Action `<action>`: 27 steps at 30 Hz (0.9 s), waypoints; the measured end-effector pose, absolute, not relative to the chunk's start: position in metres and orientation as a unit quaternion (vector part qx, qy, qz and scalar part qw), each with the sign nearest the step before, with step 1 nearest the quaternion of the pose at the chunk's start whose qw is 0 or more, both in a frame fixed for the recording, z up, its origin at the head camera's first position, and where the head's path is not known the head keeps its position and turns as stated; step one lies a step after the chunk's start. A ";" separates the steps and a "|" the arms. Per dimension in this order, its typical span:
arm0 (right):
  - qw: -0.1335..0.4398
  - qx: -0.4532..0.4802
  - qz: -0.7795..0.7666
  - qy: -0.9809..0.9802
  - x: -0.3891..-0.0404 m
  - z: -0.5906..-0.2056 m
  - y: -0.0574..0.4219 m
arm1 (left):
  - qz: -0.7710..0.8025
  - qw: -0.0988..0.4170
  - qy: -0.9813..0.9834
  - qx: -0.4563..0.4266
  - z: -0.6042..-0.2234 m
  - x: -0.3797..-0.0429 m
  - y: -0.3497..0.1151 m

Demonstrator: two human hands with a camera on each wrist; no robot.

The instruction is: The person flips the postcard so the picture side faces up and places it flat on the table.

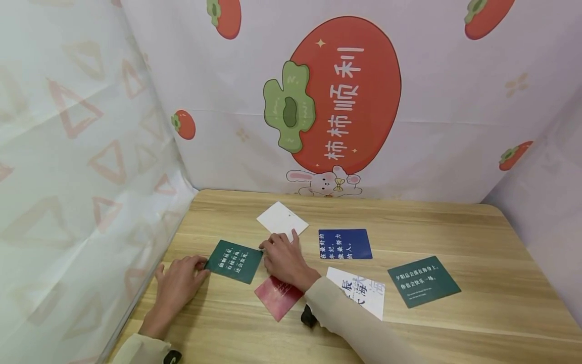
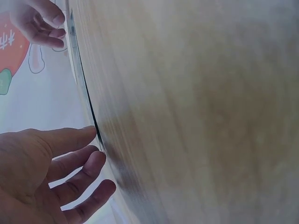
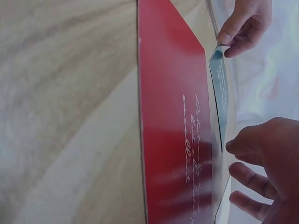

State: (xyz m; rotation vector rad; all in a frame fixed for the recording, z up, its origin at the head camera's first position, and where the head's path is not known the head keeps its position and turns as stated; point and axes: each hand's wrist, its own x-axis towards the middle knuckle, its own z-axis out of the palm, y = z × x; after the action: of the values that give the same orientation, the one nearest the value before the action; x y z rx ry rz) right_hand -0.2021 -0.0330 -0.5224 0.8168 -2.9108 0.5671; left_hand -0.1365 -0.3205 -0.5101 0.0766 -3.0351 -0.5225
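Observation:
A dark green card (image 1: 247, 273) with white Chinese writing lies at the left of the wooden table. My left hand (image 1: 179, 283) pinches its left corner between thumb and fingers; the left wrist view shows the card (image 2: 84, 79) edge-on at those fingertips. At the card's right corner is my right hand (image 1: 284, 258), thumb close to the edge and the other fingers loosely bent and spread in the right wrist view. Under the right wrist lies a pink-red card (image 1: 277, 302), partly hidden. A white card (image 1: 279, 217) lies just beyond the right hand's fingers.
Right of the right hand lie a blue card (image 1: 347, 244), a white card with blue characters (image 1: 375, 298), partly covered by the sleeve, and another green card (image 1: 425, 285). A printed cloth (image 1: 227, 151) hangs behind the wooden table (image 1: 482, 242), another along its left side.

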 end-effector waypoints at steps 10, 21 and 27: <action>0.066 0.249 0.204 -0.944 -0.209 -0.521 -0.016 | -0.166 0.034 -0.985 0.028 -0.505 -0.138 -0.315; 0.083 0.240 0.192 -0.948 -0.217 -0.524 0.003 | -0.153 0.031 -0.988 0.023 -0.504 -0.151 -0.296; 0.087 0.234 0.192 -0.949 -0.224 -0.524 0.013 | -0.142 0.045 -0.989 0.006 -0.505 -0.161 -0.279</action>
State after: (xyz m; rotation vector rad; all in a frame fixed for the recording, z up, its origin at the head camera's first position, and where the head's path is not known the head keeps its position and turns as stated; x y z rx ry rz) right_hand -0.2237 0.0129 -0.5237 0.6977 -2.8272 0.5726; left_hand -0.1612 -0.2792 -0.5051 0.0189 -3.0213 -0.4333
